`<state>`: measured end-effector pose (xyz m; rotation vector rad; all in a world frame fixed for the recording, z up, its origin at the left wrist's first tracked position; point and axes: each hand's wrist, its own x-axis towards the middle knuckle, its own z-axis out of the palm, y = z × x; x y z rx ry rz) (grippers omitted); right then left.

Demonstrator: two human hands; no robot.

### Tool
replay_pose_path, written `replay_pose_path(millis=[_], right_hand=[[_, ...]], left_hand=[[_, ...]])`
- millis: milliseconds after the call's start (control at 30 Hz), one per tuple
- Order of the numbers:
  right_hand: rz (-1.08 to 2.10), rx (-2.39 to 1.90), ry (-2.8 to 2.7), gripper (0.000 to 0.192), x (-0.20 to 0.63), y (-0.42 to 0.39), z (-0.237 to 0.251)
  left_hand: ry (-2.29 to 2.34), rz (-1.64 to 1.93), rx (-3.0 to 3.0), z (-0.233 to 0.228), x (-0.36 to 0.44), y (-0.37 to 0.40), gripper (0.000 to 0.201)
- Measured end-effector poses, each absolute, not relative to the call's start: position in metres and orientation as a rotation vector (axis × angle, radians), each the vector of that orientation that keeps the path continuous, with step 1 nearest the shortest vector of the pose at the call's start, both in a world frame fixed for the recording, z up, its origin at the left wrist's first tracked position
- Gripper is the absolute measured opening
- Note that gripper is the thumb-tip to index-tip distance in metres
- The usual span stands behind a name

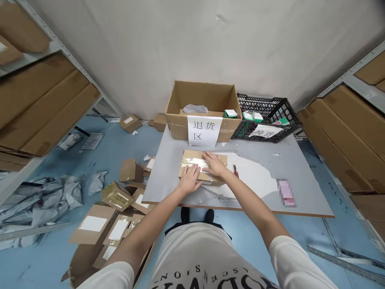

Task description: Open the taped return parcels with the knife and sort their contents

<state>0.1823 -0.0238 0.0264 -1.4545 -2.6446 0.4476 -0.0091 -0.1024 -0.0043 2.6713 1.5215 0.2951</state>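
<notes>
A small taped cardboard box (222, 159) with a white label lies on the table in front of me. Flat on its near left part rests my left hand (189, 179), fingers stretched out. My right hand (214, 163) lies across the label and the box's top, its fingers extended too. Shiny clear tape runs over the left end of the box. Just right of it is a red and black box cutter (235, 171), on a white sheet (254, 176). Crumpled plastic wrapping (207, 195) sticks out below the box at the table's near side.
At the table's back stand a large open carton (177, 126) with a paper sign and a black plastic crate (240, 134) holding small green-white boxes. A blurred pink item (286, 192) lies right. Discarded cartons (93, 222) and grey bags (51, 200) cover the floor left; shelves flank both sides.
</notes>
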Motion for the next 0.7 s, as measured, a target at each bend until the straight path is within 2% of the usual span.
replay_pose_path(millis=[300,533,700], right_hand=[[0.424,-1.547,-2.832,0.071,0.180,-0.013,0.018],[0.152,-1.504,-2.937,0.065,0.171,-0.005,0.010],[-0.028,-1.378,-3.019,0.050,0.154,-0.009,0.008]], left_hand=[[1.524,0.265,2.682,-0.012,-0.005,-0.104,0.061],[1.533,0.224,2.665,-0.010,-0.003,-0.104,0.062],[1.561,0.187,2.682,-0.013,-0.002,-0.107,0.069]])
